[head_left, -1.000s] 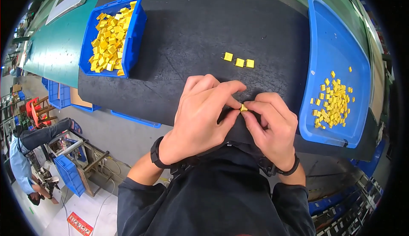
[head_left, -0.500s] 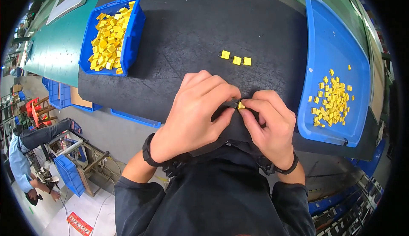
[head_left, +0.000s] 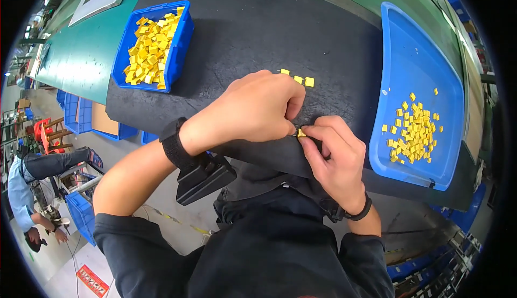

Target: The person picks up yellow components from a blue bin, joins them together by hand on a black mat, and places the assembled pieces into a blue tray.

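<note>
capacitor (head_left: 302, 133), small yellow box type w/ thin wire leads (head_left: 296, 132), prob. v. light, stiff-bodied & a bit slick, leads likely bendy & easily damaged, so best held by the body's flat sides. it's over the near part of the black mat (head_left: 242, 39), pinched btwn thumb & index tips of the r. hand (head_left: 338, 152); l. hand (head_left: 264, 107) is curled, thumb tip right by the leads, can't tell if gripping.
</note>
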Motion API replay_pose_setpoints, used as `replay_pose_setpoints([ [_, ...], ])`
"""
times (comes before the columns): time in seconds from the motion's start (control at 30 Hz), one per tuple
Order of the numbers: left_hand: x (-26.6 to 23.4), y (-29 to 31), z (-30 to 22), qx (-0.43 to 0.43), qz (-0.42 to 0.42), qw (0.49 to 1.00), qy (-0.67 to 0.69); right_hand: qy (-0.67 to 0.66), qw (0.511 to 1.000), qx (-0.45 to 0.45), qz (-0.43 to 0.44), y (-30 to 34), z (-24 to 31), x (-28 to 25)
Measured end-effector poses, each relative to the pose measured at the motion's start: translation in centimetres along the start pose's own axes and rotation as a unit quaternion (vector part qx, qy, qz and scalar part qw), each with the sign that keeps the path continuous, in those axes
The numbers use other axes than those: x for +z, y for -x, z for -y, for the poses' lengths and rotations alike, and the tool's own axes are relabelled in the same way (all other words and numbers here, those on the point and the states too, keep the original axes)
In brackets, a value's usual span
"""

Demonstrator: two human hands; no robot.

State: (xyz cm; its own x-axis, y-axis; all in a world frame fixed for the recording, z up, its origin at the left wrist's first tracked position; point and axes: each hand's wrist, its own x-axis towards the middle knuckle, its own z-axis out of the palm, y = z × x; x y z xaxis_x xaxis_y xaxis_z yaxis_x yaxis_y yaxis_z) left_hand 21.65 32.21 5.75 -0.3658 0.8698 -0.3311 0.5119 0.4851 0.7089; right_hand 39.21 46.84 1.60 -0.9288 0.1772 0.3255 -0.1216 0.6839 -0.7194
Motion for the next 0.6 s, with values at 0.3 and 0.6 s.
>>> replay_pose_setpoints([
  [0.3, -0.3, -0.1, -1.5, -0.156, 0.069, 0.962, 0.212, -0.002, 1.0, -0.005, -0.004, 0.0, -0.1, 0.1],
  [0.6, -0.2, 0.1, -1.3, -0.168, 0.069, 0.954, 0.239, -0.004, 1.0, -0.009, -0.002, -0.1, -0.1, 0.0],
])
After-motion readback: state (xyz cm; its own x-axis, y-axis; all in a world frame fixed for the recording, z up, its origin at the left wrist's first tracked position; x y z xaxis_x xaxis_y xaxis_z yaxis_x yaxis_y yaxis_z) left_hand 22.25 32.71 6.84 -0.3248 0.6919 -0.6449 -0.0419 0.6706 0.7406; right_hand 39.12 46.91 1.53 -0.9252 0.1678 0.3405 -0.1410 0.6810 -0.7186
